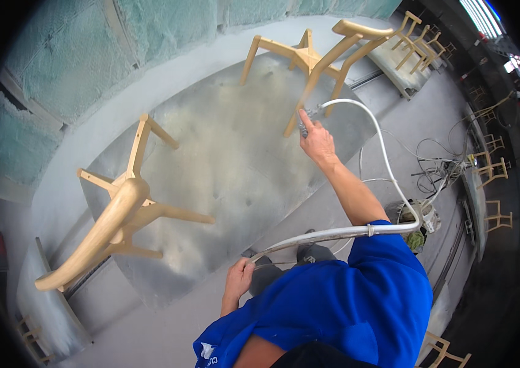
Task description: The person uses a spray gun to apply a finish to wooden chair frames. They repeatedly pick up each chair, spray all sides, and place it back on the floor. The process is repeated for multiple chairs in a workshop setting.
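My right hand (317,143) is stretched far forward, its fingers wrapped round a metal spray gun (304,129). The gun is small here and partly covered by the hand. Close to my body, my left hand (239,279) is closed on the white hose (290,238), which loops over my right arm and up to the gun. Beside the gun stands a pale wooden chair frame (310,76) with a curved backrest and no seat. A similar chair frame (128,205) is nearer on the left. Both are on a large grey metal platform (223,141).
Fuzzy greenish filter panels (168,27) line the far wall. Tangled hoses (440,162) and a dirty bucket (428,216) lie on the floor to the right. More chair frames (416,43) stand on a board (404,76) at the back right, with others along the right edge.
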{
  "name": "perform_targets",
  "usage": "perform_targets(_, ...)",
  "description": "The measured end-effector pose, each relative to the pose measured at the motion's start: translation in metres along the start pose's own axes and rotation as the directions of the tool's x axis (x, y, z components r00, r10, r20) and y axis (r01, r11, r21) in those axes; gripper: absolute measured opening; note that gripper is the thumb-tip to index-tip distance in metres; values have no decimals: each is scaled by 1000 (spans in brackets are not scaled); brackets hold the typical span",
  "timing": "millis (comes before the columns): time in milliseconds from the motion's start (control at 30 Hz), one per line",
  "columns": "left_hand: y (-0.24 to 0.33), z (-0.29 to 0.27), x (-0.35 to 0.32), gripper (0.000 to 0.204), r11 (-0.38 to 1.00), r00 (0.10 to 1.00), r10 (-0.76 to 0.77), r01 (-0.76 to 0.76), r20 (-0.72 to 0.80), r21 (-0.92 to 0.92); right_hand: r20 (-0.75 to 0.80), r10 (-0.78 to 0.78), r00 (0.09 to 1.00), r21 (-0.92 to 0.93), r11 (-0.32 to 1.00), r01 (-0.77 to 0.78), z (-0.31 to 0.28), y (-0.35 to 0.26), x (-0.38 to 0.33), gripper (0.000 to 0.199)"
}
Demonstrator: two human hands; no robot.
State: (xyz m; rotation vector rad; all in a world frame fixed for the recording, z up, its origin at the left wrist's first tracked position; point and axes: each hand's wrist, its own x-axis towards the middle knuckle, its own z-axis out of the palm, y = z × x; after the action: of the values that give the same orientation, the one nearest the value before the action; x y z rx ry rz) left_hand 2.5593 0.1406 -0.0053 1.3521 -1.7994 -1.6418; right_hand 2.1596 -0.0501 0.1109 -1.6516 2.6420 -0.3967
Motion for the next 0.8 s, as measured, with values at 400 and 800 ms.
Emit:
perform_targets(400,16,31,30,24,999,996,13,-16,89,37,-166,-185,969,-25,983,183,-23,92,-71,88)
perform_targets(800,76,151,38,29,972,991,-125,131,-41,195,391,-119,913,-61,986,154,70,252,-30,72)
